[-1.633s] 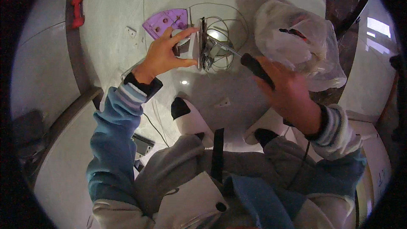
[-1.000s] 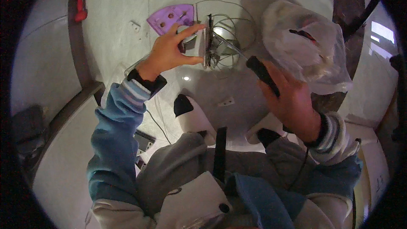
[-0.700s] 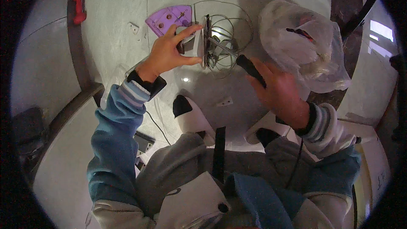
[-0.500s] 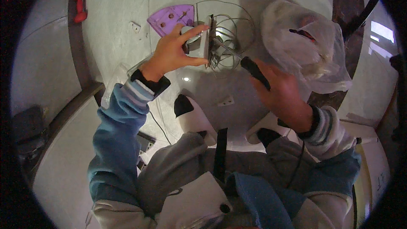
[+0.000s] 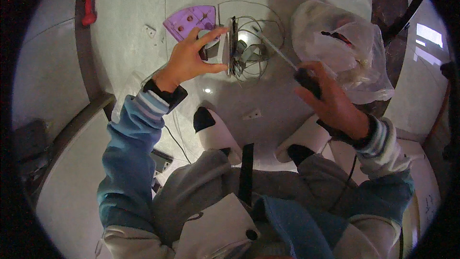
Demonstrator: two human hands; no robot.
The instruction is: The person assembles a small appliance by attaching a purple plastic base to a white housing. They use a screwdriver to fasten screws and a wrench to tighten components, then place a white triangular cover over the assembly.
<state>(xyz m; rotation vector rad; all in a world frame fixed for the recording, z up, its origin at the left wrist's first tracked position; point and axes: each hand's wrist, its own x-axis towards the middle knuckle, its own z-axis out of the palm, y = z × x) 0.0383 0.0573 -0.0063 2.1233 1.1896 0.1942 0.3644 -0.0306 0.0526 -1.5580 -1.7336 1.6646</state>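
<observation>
My left hand (image 5: 189, 58) grips a white, flat-sided device (image 5: 224, 48) at its edges, thumb below and fingers above. The device stands on edge, its dark open side turned right. Beside that side lies a tangle of grey wires and grey parts (image 5: 251, 55). My right hand (image 5: 335, 103) is closed round the black handle of a screwdriver (image 5: 280, 53). Its long metal shaft points up and left over the wires, with the tip apart from the device. Just behind my left hand lies a purple fan-shaped plastic piece (image 5: 182, 21) with holes in it.
A bulging clear plastic bag (image 5: 335, 57) stands at the right. Small white socket-like pieces (image 5: 251, 114) lie on the floor, another (image 5: 150, 30) at the left. A red dumbbell (image 5: 88, 7) rests far left. My slippers (image 5: 218, 132) are close below the wires.
My right hand has drawn back to the right, taking the screwdriver tip away from the device's open side. The left hand keeps its hold, nearly still.
</observation>
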